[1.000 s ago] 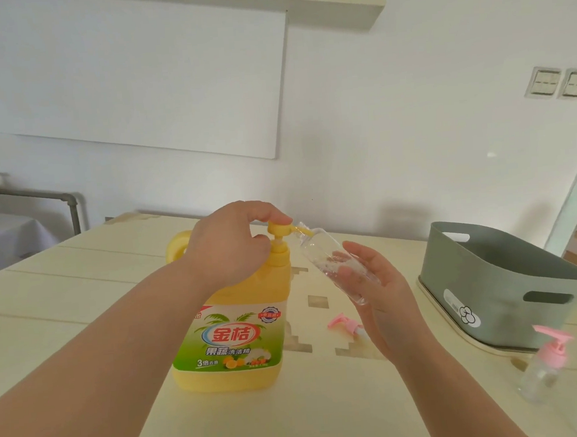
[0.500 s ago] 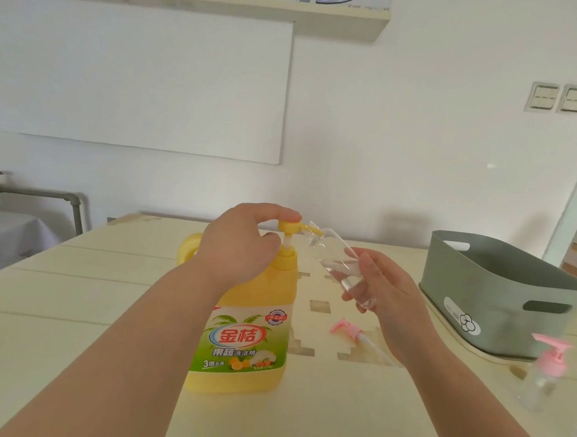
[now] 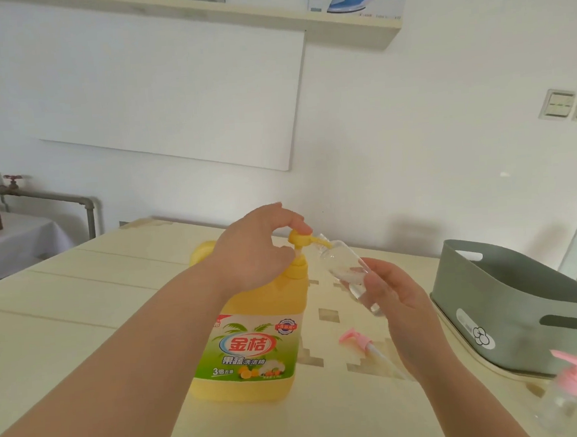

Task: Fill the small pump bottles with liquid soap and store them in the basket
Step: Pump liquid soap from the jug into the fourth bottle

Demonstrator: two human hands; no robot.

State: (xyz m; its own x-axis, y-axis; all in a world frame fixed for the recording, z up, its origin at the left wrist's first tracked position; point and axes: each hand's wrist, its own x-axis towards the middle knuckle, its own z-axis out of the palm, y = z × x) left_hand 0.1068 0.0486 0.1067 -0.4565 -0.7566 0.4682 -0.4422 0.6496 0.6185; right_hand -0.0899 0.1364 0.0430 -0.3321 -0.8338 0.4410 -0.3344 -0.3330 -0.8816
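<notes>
Left hand [image 3: 255, 254] up on the big yellow soap jug [image 3: 256, 357], fingers curled over its pump head [image 3: 299, 238], one fingertip pressing right on top. The jug is opaque plastic, squarish with rounded shoulders, a glossy green label across its front, standing upright on the pale wooden table [image 3: 82, 318].

Over to the right hand [image 3: 402, 309]: it grips the small clear bottle [image 3: 343, 265] round its lower half, tilted, open mouth right up against the yellow spout. There's a whitish patch inside along its lower side, possibly a little soap, though the transparent wall makes that hard to call.

Its pink pump cap [image 3: 353, 337] lies on the table between jug and right wrist, white dip tube trailing toward the camera.

Far right, the grey-green basket [image 3: 512, 312]: smooth matte plastic, rounded corners, slotted handles, its inside mostly hidden from here. Just in front of it stands a second clear bottle [image 3: 562, 400], pink pump fitted, blurred at the frame edge.
</notes>
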